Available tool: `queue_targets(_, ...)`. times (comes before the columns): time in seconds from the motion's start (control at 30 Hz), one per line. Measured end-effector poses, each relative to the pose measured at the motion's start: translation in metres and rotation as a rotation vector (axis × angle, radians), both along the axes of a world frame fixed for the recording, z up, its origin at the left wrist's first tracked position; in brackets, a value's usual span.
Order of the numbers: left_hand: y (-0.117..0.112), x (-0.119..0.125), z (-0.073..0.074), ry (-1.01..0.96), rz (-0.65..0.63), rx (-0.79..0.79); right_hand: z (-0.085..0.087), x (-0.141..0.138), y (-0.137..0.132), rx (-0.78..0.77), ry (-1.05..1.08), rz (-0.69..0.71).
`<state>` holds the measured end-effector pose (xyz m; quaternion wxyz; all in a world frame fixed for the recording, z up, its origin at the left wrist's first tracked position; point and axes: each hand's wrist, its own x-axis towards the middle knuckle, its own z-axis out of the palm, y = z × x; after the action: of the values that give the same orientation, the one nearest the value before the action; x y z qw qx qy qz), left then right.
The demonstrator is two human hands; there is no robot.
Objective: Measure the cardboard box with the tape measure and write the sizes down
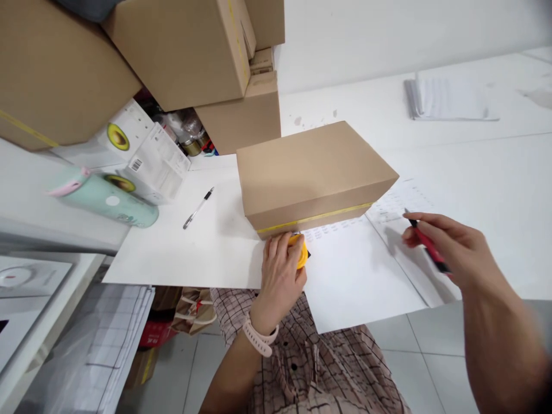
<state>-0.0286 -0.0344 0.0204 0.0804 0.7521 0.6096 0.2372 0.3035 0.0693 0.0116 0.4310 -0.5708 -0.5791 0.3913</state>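
Note:
A closed brown cardboard box with a yellow tape line along its near side lies on the white table. My left hand is closed round a small yellow tool pressed against the box's near lower edge. A pink watch strap is on that wrist. My right hand hovers to the right of the box, fingers pinched on a red and black pen above a printed sheet.
Large stacked cardboard boxes crowd the back left. A mint bottle, white avocado-print cartons and a black pen lie left of the box. A paper stack sits far right. Tiled floor lies below.

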Motion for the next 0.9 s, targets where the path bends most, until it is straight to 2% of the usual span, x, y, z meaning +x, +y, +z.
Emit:
queue_targets(0.07,-0.004,0.012,-0.001,-0.004,-0.035,0.098,0.008,-0.006,-0.011,-0.028,0.3,0.157)
queue_targets(0.13,-0.008,0.029,-0.004,-0.015,-0.142,0.114,0.015,-0.018,-0.02,-0.072,0.402,0.276)
queue_targets(0.2,-0.008,0.046,-0.01,0.001,-0.253,0.043,0.019,-0.037,-0.026,-0.109,0.361,0.359)
queue_targets(0.27,-0.004,0.059,-0.017,0.039,-0.31,-0.05,0.021,-0.061,-0.027,-0.117,0.257,0.405)
queue_targets(0.4,0.006,0.065,-0.027,0.077,-0.324,-0.123,0.021,-0.108,-0.018,-0.102,0.118,0.328)
queue_targets(0.47,0.009,0.062,-0.028,0.079,-0.323,-0.121,0.017,-0.12,-0.011,-0.133,0.128,0.356)
queue_targets(0.6,0.009,0.06,-0.026,0.079,-0.321,-0.119,0.004,-0.125,0.001,-0.182,0.148,0.439)
queue_targets(0.77,0.008,0.062,-0.027,0.083,-0.306,-0.122,-0.003,-0.121,0.008,-0.137,0.081,0.385)
queue_targets(0.9,0.008,0.062,-0.027,0.085,-0.304,-0.104,-0.006,-0.119,0.014,-0.139,0.073,0.435)
